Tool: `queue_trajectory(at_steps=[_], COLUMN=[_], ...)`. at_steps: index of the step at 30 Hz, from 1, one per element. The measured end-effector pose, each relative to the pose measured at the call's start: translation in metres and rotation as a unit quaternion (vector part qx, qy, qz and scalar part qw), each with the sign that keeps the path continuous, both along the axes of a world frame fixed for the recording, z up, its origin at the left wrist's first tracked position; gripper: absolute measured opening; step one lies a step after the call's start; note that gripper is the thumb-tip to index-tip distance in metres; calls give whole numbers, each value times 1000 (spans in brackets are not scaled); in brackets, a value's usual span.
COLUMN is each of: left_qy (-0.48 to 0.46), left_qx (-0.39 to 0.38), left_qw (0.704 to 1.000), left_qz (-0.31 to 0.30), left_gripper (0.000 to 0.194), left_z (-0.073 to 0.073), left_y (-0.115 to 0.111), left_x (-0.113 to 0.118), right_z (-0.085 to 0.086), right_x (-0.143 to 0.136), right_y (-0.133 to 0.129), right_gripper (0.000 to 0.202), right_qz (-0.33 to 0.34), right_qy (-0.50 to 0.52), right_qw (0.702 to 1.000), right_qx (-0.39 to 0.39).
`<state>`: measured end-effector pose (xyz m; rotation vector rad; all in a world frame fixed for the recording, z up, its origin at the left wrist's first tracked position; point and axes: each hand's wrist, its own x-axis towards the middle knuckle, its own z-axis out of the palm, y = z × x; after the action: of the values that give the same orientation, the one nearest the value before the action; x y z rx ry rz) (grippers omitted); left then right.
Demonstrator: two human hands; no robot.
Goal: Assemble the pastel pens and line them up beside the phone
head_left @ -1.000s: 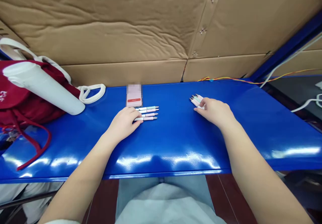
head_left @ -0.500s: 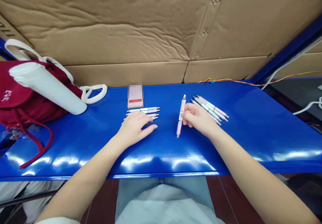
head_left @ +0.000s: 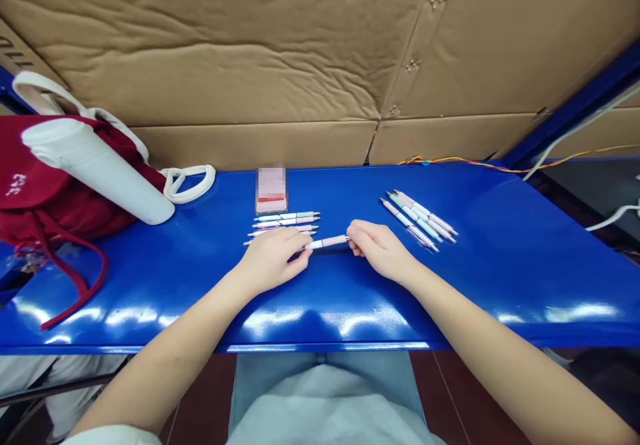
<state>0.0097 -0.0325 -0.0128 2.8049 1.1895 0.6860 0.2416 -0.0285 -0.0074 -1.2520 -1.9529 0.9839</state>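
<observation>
A pink and white pen (head_left: 328, 242) lies crosswise between my two hands, just above the blue table. My right hand (head_left: 379, 248) pinches its right end. The fingers of my left hand (head_left: 274, 256) are closed on its left end, which they hide. Several pens (head_left: 287, 220) in pink, white and green lie in a row under and behind my left hand, partly covered by it. To the right of my right hand, a slanted group of similar pens (head_left: 421, 217) rests on the table.
A phone (head_left: 271, 190) lies behind the row of pens. At the left stand a red bag (head_left: 23, 185) and a white bottle (head_left: 103, 172) leaning on it. Cardboard (head_left: 260, 65) backs the blue table (head_left: 505, 245); thin wires (head_left: 465, 160) run along its rear right edge.
My right hand has moved left and turned the pen from nearly upright in view to crosswise. My left hand has closed on the pen's other end.
</observation>
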Motion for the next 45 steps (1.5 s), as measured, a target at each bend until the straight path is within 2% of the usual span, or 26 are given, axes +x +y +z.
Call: queue_trajectory(at_steps=[4,10,20,26,31,36,41,45], left_qy=[2,25,-22,-11,-5,-3,1,7], left_qx=[6,-18,-87,-123,-144,-132,-104,-107], left_qw=[1000,999,995,992,989,991,994,994], left_qz=[15,-16,-41,-37,-40,-35,-26,-23], left_gripper=[29,28,26,25,28,30,29,28], left_z=[-1,-4,-7,-1,-2,-2,-1,-1], left_y=[-2,-2,0,-2,-1,1,1,1], left_x=[2,4,-1,0,1,-1,0,2], right_z=[-3,-7,-15,-12,-12,-8,-2,-1], right_x=[-8,-12,-13,-16,-16,-13,-7,-5], right_y=[-3,-7,-8,-10,-10,-8,-6,-7], right_gripper=[33,23,23,23,24,17,27,16], right_qz=[49,67,62,71,93,81,109,107], right_qy=[-87,-166,-216,-265,-276,-235,-255,-235], right_qw=[995,981,969,953,943,960,948,952], right_qx=[25,76,104,131,160,130,158,164])
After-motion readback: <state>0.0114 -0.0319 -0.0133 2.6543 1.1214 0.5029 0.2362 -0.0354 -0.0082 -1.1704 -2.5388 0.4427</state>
